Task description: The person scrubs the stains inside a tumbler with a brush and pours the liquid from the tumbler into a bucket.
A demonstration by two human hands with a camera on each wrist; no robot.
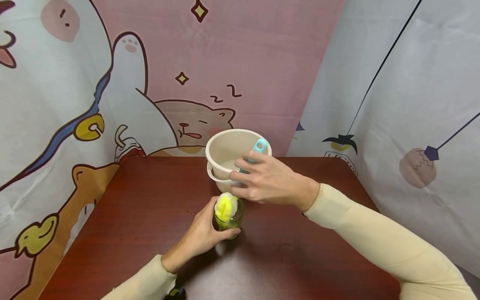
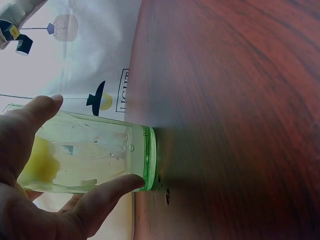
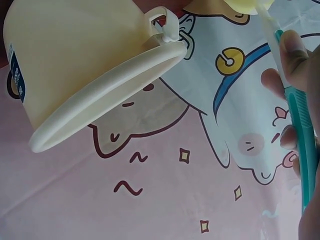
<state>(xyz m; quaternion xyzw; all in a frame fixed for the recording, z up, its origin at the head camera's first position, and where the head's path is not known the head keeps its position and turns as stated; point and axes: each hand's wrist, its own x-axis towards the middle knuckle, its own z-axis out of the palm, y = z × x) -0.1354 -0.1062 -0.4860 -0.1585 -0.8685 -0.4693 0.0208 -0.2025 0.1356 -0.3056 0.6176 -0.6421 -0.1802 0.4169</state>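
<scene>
In the head view my left hand (image 1: 204, 229) grips a clear green drinking glass (image 1: 240, 211), thumb and fingers around its sides. Droplets cling to the glass (image 2: 110, 150) in the left wrist view; whether its base touches the table, I cannot tell. A yellow-and-white sponge head (image 1: 226, 207) of a bottle brush sits at the glass's mouth, partly inside. Above and to the right, my right hand (image 1: 271, 181) holds the brush's teal handle (image 1: 259, 146). The right wrist view shows the handle (image 3: 301, 125) between thumb and fingers, with a pale shaft leading to the sponge.
Just behind the glass stand two nested cream-white tubs, the upper tub (image 1: 221, 151) inside the lower tub (image 1: 223, 186). A looped handle (image 3: 170, 22) hangs at the rim. The dark red-brown table (image 1: 157, 200) ends at a cartoon-printed cloth backdrop (image 1: 262, 62). Small wet spots (image 2: 167, 196) mark the tabletop.
</scene>
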